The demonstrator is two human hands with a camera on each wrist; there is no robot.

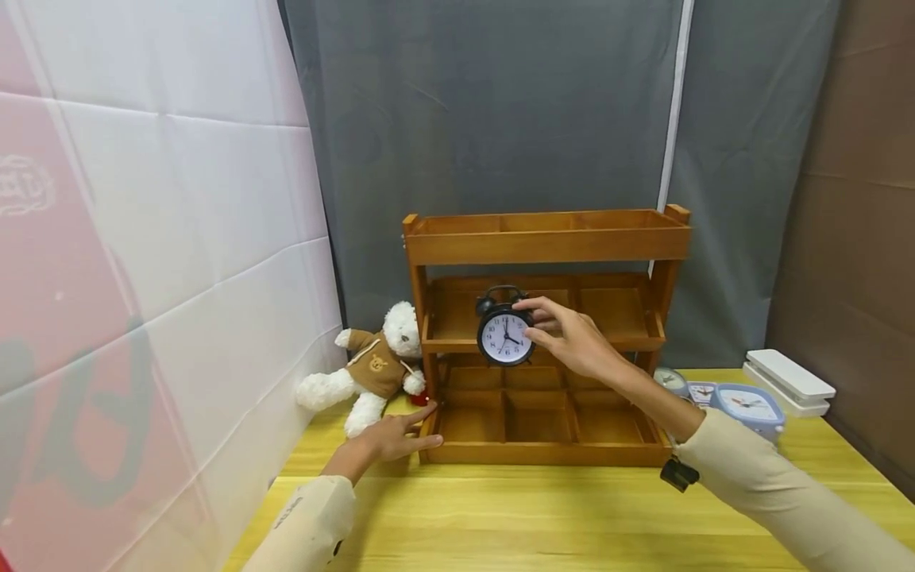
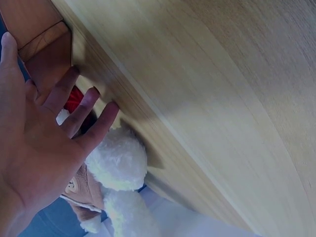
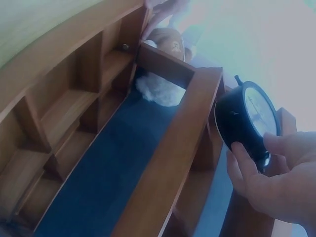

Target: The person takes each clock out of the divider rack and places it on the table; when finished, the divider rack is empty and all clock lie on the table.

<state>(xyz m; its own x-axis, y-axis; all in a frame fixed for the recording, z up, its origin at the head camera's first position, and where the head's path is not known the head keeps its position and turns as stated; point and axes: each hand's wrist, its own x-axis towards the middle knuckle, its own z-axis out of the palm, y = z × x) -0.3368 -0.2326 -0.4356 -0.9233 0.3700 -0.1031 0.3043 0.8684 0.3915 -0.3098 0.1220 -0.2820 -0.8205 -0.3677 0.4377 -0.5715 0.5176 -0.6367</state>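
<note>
A black twin-bell alarm clock point(image 1: 503, 340) with a white dial is upright in front of the middle tier of the wooden shelf point(image 1: 546, 248). My right hand point(image 1: 575, 340) pinches the clock at its right side between thumb and fingers. In the right wrist view the same clock point(image 3: 231, 118) appears from its side, tilted, with the fingertips on its casing. At the shelf's lower left corner rests my left hand point(image 1: 391, 435), its fingers spread and fairly straight. The left wrist view has this hand point(image 2: 42, 148) beside a white plush toy point(image 2: 118, 160).
The plush toy in a brown hoodie point(image 1: 377, 365) leans against the shelf's left side. To the right of the shelf stand several clocks, among them a light blue one point(image 1: 747, 405). Behind them lies a white box-like object point(image 1: 789, 377). A pale wall point(image 1: 236, 191) borders the table on the left.
</note>
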